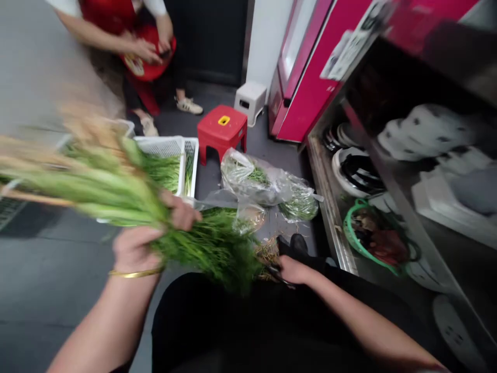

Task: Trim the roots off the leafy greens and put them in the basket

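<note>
My left hand (149,235) is closed around a thick bunch of green chives (116,191), held across my lap with the pale root ends pointing left and the leafy tips hanging right. The bunch is smeared by motion. My right hand (292,270) rests low by my right knee, closed on a dark thin tool (280,274) that looks like scissors. Dry trimmings (267,254) lie on the floor just left of that hand.
A white plastic crate (171,147) with more greens stands ahead, a red stool (222,129) and a white stool (251,101) behind it. Clear bags of greens (267,186) lie on the floor. Another person in a red apron (145,52) stands at the back. Steel shelves with dishes (388,207) run along my right.
</note>
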Motion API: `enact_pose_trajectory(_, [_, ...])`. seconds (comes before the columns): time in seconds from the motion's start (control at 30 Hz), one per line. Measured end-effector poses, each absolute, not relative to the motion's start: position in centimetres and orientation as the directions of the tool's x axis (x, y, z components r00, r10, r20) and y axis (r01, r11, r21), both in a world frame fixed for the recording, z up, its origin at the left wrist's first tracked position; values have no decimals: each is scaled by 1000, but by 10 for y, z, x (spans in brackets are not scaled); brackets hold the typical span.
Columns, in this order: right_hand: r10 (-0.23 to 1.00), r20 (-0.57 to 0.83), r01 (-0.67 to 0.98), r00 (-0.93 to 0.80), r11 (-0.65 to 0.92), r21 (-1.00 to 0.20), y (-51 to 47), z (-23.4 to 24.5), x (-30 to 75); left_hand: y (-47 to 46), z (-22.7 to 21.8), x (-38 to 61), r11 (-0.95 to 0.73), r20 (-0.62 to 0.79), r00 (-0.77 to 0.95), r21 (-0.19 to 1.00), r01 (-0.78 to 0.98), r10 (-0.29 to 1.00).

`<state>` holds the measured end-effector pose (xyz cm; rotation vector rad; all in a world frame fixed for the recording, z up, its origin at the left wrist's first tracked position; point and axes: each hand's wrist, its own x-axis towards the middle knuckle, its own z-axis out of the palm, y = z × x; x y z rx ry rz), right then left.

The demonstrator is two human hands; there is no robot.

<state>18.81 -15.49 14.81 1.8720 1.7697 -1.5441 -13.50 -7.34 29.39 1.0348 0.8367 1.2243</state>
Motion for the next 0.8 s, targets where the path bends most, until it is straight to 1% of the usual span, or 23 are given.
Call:
enact_pose_trajectory(0.03, [646, -727, 772, -234, -331, -542, -182, 166, 205, -86, 303, -117, 40, 42, 210, 928, -371, 977])
enact_pose_trajectory(0.07, [635, -736, 747, -234, -367, -554, -209, 182, 222, -98, 309, -98, 100, 17, 287, 915, -390, 958])
enact_pose_trajectory(0.1, [632, -742, 718, -222, -409, -563, -235, 195, 239, -109, 311, -80, 154, -48, 299, 926, -344, 953])
enact_pose_trajectory(0.13, [629, -748, 653, -210, -479, -586, -259, 207, 255, -120, 310, -62, 214, -128, 287, 933, -289, 949])
enact_pose_trajectory(0.2, [698, -695, 462, -171, -567, -682, -298, 227, 278, -142, 306, -31, 294, -234, 257, 929, -227, 938])
enact_pose_trajectory(0.23, [763, -632, 360, -132, -557, -748, -311, 236, 284, -152, 305, -17, 309, -254, 245, 924, -224, 936])
enact_pose_trajectory(0.27, [836, -543, 277, -74, -506, -817, -320, 246, 287, -163, 304, -5, 323, -264, 254, 918, -230, 931])
enact_pose_trajectory(0.33, [944, -320, 206, 76, -329, -922, -324, 268, 282, -183, 306, 18, 338, -261, 301, 909, -243, 917])
enact_pose_trajectory(0.4, [974, -106, 187, 202, -144, -972, -314, 290, 268, -202, 311, 38, 334, -238, 377, 917, -215, 895])
enact_pose_trajectory(0.47, [971, 82, 232, 226, 28, -972, -297, 312, 251, -216, 320, 53, 270, -177, 437, 949, -160, 882])
enact_pose_trajectory(0.5, [964, 146, 255, 220, 87, -963, -288, 322, 243, -221, 324, 59, 215, -134, 462, 968, -128, 877])
enact_pose_trajectory(0.6, [950, 242, 332, 196, 168, -928, -262, 347, 220, -226, 343, 70, 25, -16, 526, 1000, -9, 850])
enact_pose_trajectory(0.67, [938, 268, 308, 221, 193, -932, -249, 359, 211, -223, 358, 71, -36, 4, 585, 998, 42, 811])
enact_pose_trajectory(0.73, [928, 287, 237, 237, 232, -944, -241, 369, 208, -218, 373, 68, -3, -21, 645, 999, 36, 764])
enact_pose_trajectory(0.8, [915, 319, 160, 247, 286, -945, -239, 375, 208, -210, 383, 64, 81, -49, 662, 997, -18, 747])
